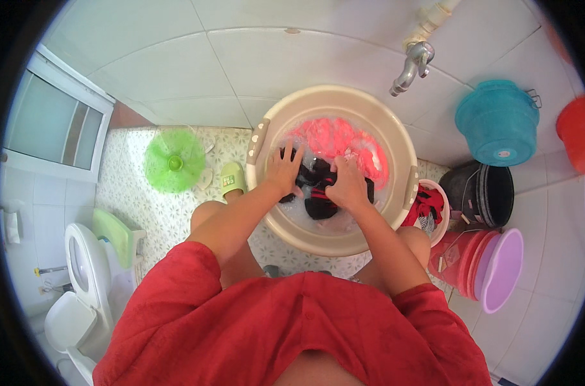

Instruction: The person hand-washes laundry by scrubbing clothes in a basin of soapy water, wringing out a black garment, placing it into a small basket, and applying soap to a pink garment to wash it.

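A large beige wash basin (pixel 326 94) stands on the floor before me with soapy water in it. Bright pink clothing (pixel 340 136) lies soaking toward its far side. Nearer to me, a wet black garment with red stripes (pixel 320 204) is bunched in the suds. My left hand (pixel 283 170) rests on the black cloth at the basin's left side, its fingers stretched and spread. At the right of the same garment, my right hand (pixel 348 184) has its fingers bent and pressed together on the cloth; its fingertips are partly hidden.
A metal tap (pixel 411 69) juts from the wall above the basin. Right of it are a small tub of red clothes (pixel 441 222), a black bucket (pixel 496 196), stacked basins (pixel 502 271) and a hanging teal bucket (pixel 500 122). Leftward are a green slipper (pixel 232 178) and a toilet (pixel 86 264).
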Motion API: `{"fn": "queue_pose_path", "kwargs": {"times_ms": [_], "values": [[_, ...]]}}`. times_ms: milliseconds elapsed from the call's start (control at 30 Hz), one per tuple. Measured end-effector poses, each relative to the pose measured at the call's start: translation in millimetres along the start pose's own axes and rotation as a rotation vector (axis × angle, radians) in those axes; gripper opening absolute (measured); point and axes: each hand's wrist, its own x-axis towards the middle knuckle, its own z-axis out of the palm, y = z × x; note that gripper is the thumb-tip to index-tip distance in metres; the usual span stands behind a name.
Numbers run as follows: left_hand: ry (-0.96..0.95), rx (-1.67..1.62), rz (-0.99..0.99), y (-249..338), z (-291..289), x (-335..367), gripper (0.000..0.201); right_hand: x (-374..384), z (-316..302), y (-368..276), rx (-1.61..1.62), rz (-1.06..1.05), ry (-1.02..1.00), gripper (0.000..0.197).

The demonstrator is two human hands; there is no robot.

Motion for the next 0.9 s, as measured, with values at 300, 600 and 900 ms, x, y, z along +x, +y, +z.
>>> {"fn": "queue_pose_path", "kwargs": {"times_ms": [300,600,900], "values": [[-0.533,0.458,-0.016,10.2,57.1,35.1,0.051,34.5,105.8,54.8,-0.222,0.111,-0.168,0.057],[0.130,0.094,0.385,-50.0,59.0,55.1,0.029,92.2,85.3,62.4,-0.123,0.107,-0.210,0.029],[0.167,-0.181,0.444,-10.1,-53.6,-19.2,0.039,14.6,-15.8,-0.6,0.084,0.038,0.211,0.020]]}}
